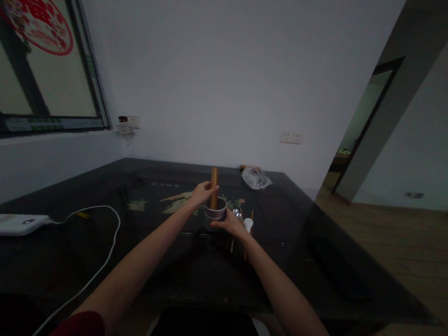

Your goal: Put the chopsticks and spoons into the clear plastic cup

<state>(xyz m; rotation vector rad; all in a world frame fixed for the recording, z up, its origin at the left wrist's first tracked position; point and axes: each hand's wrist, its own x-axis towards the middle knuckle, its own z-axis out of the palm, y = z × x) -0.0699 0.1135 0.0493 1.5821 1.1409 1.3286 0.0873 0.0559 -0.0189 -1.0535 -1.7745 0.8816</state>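
Note:
My left hand (204, 191) is closed around a bundle of wooden chopsticks (215, 180), which stands upright with its lower ends inside a round holder (215, 216). My right hand (230, 223) grips that holder from the right side, fingers around its wall. Just right of the holder lie a shiny metal spoon (236, 213) and a white spoon (248, 224), with thin sticks beside them, partly hidden by my right hand and forearm. How deep the chopsticks reach is hidden by the holder's wall.
A white device (11, 225) with a white cable (113, 242) lies on the dark table (154, 281) at left. A crumpled clear plastic bag (256, 178) sits at the back edge, near the wall. A dark flat object (339, 271) lies at right.

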